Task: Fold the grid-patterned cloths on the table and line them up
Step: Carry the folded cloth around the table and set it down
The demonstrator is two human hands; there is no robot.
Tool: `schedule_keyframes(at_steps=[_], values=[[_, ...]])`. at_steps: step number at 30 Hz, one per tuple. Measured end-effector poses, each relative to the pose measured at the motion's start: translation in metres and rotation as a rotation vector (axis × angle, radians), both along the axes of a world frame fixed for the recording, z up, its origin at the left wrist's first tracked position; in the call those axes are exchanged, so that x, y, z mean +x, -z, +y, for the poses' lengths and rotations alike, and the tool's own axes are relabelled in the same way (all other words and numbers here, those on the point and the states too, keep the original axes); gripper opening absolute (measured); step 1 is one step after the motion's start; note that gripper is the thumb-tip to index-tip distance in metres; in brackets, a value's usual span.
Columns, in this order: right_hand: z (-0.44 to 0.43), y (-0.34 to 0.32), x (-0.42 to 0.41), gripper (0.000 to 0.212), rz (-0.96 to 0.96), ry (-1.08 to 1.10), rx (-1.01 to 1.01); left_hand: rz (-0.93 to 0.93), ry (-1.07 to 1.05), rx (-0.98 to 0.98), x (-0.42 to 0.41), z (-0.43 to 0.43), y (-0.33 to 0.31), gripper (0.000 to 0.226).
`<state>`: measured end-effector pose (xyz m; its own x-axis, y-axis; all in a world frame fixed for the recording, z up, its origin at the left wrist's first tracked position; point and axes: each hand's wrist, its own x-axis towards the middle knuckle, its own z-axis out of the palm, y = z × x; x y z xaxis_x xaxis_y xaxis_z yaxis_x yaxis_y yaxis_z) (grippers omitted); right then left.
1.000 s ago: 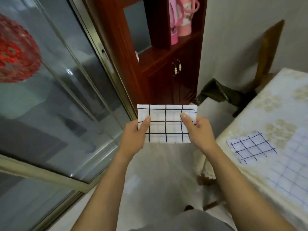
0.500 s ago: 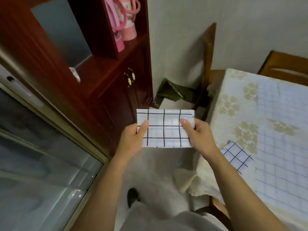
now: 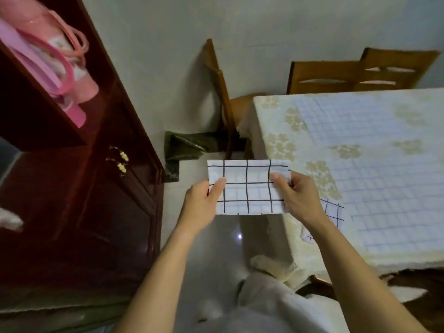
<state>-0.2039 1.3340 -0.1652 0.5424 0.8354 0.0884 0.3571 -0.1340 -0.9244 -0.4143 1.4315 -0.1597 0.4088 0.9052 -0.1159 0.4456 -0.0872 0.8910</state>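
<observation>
cloth: folded grid cloth [image 3: 247, 186], light and limp, sags unless I hold both short ends
hands: left hand [image 3: 200, 207] and right hand [image 3: 299, 200] each pinch an end, thumbs on top

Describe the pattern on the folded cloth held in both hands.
White with a black grid of thin lines, on the folded cloth, seen in the head view.

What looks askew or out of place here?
The flat cloth looks skewed against the table edge, half hidden behind the right hand. The folded cloth, pinched between that and the left hand, looks square.
</observation>
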Motion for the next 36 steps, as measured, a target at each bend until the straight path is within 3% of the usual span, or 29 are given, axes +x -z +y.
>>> schedule_keyframes(at_steps=[5,15,17,20,24,29,34,36], values=[[0.023,0.017,0.040,0.025,0.115,0.113,0.026,-0.018,0.183,-0.049,0.051,0.045,0.016,0.023],[0.119,0.032,0.144,0.012,0.179,0.200,0.064,0.014,0.193,-0.118,0.166,0.146,0.023,0.021],[0.123,0.041,0.174,0.020,0.138,0.259,0.042,0.012,0.207,-0.151,0.195,0.152,0.032,0.024],[0.108,0.066,0.210,0.034,0.138,0.389,-0.065,0.021,0.289,-0.230,0.234,0.152,0.050,0.026],[0.080,0.100,0.241,0.026,0.116,0.419,-0.303,0.099,0.479,-0.331,0.278,0.162,0.080,0.019],[0.052,0.124,0.262,0.027,0.087,0.587,-0.507,0.327,0.747,-0.402,0.324,0.169,0.122,0.018],[0.042,0.153,0.257,0.011,0.198,0.718,-0.703,0.511,0.957,-0.402,0.359,0.178,0.157,0.019],[0.046,0.160,0.250,0.019,0.256,0.770,-0.757,0.595,1.037,-0.440,0.369,0.184,0.164,0.017]])
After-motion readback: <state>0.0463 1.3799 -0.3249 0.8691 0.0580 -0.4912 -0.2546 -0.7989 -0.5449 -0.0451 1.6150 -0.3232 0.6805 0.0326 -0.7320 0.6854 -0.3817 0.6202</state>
